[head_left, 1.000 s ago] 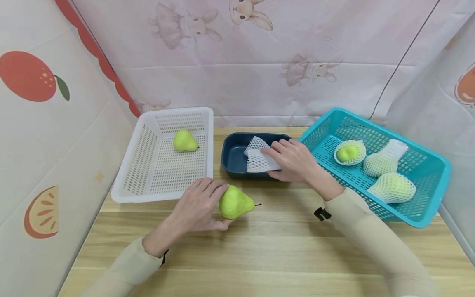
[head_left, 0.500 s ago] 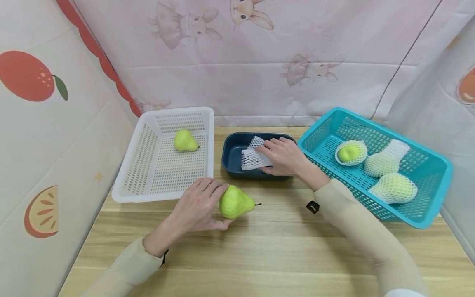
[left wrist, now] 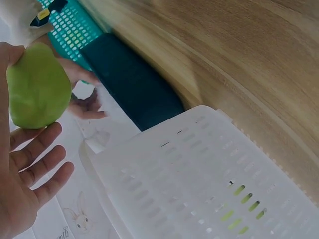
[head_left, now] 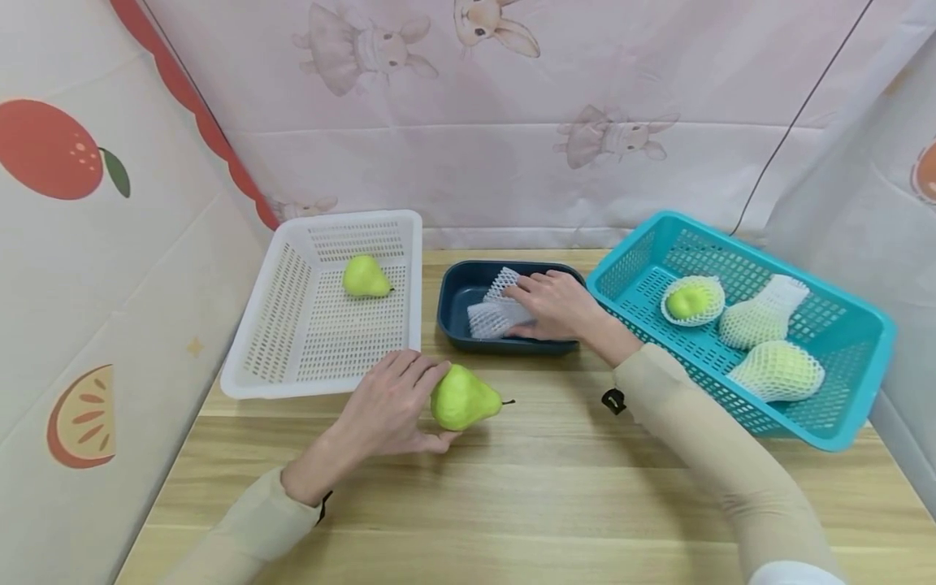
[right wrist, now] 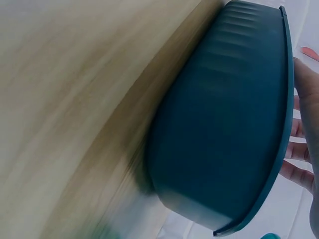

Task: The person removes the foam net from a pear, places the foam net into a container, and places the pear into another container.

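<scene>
A green pear (head_left: 462, 398) sits in my left hand (head_left: 391, 402), thumb and fingers gripping its broad end while its stem points right. The left wrist view shows that pear (left wrist: 40, 87) up close, with the lower fingers spread beneath it. My right hand (head_left: 559, 307) reaches into the dark blue tub (head_left: 457, 305), fingers bent over a white foam net sleeve (head_left: 493, 318) and pinching it. Another piece of foam net (head_left: 504, 283) shows behind it. In the right wrist view the tub's wall (right wrist: 219, 114) hides the sleeves, and part of the right hand (right wrist: 304, 134) shows past the rim.
At left a white basket (head_left: 249, 341) holds one bare pear (head_left: 366, 277). At right a teal basket (head_left: 851, 382) holds several net-wrapped pears (head_left: 778, 370). A printed cloth (head_left: 497, 187) hangs behind the wooden table (head_left: 512, 504).
My right hand has shifted left within the tub, and the foam net sleeve under it has moved left too. The left hand and its pear stay put.
</scene>
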The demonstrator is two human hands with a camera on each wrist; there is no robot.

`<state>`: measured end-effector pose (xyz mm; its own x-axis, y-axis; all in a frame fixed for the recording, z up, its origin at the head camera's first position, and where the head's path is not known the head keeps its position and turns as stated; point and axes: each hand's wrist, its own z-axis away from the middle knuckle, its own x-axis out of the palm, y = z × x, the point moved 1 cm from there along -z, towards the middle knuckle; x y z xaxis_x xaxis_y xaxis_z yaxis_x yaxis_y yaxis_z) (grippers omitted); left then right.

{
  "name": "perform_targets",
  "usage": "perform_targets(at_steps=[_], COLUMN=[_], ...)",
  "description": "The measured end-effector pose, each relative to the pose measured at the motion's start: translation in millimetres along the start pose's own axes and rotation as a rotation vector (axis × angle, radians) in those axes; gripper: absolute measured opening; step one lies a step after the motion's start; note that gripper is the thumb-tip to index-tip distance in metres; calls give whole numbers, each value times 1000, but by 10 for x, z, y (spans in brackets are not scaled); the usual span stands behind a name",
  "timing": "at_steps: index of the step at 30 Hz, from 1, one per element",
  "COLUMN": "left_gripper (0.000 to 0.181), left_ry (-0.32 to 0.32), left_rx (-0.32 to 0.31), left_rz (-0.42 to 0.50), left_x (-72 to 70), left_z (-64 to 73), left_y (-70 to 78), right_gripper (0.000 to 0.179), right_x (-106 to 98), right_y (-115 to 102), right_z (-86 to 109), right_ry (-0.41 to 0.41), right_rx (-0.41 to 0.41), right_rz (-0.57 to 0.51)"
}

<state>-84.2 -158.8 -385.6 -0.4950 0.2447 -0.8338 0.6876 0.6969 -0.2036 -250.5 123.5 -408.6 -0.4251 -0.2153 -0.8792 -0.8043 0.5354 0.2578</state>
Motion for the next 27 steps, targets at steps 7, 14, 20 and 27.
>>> perform_targets(at_steps=[7,14,20,27], left_gripper=[91,92,92,92], left_ry=[-1,-12,-17,-21], left_rx=[6,8,8,10], left_rz=[-14,-23,-23,-30], left_x=[-3,-15,-37,-90], left_z=[-16,-40,-58,-76], left_y=[-3,-10,-8,-21], right_gripper=[72,74,79,83], right_x=[-36,-129,-215,-354], right_y=[9,-33,-67,-136], right_z=[53,81,144,244], right_ry=[24,12,9,15], right_rx=[17,44,68,75], right_rz=[6,38,44,32])
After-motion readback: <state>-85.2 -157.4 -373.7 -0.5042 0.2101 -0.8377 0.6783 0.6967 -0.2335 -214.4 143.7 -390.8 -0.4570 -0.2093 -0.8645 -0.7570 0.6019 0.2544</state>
